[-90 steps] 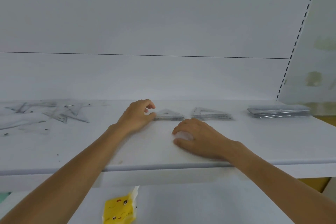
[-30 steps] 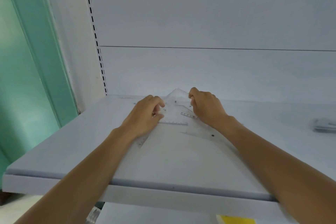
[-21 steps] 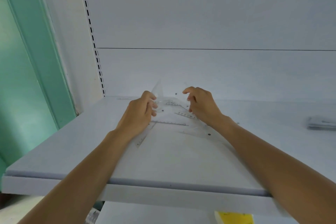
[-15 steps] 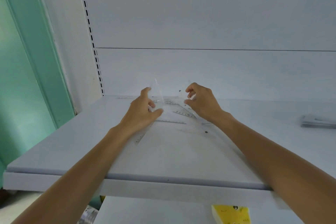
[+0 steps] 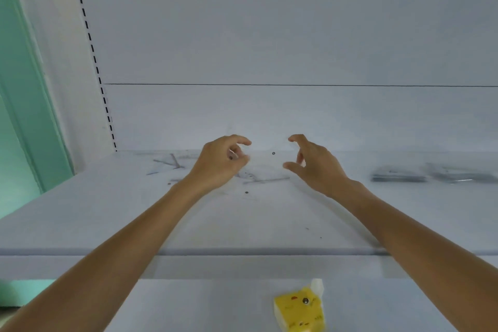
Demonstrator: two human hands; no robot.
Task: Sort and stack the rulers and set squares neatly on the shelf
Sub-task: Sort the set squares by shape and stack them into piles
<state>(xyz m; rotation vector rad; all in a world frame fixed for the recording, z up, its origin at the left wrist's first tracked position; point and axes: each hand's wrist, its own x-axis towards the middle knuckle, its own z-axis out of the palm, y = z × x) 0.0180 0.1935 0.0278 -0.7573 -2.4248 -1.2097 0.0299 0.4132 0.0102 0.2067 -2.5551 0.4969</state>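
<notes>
so the white shelf (image 5: 242,224) fills most of the view, with the plain back panel (image 5: 269,35) behind it. both hands are up over the middle: the left hand (image 5: 223,162) has thumb and forefinger curled into a pinch, and as far as I can make out it's nipping the corner of a clear set square (image 5: 269,159) that hangs between the two hands, above the shelf (you mostly just spot its little hole as a dark dot). the right hand (image 5: 315,167) is in a loose C, thumb and fingers apart, and I honestly can't tell if it has the other edge or is just near it, it's all blurry and see-through. well off to the right sit two sorted stacks (image 5: 398,177), and the loose pile (image 5: 169,163) of rulers and squares is scattered under and left of the hands. my take: this is lifting one piece out for its stack. get both hands on the edges first, keep it flat, check which triangle shape it matches, lay it down and nudge the edges flush instead of dropping it. the yellow pack (image 5: 299,310) on the lower shelf isn't part of this
</notes>
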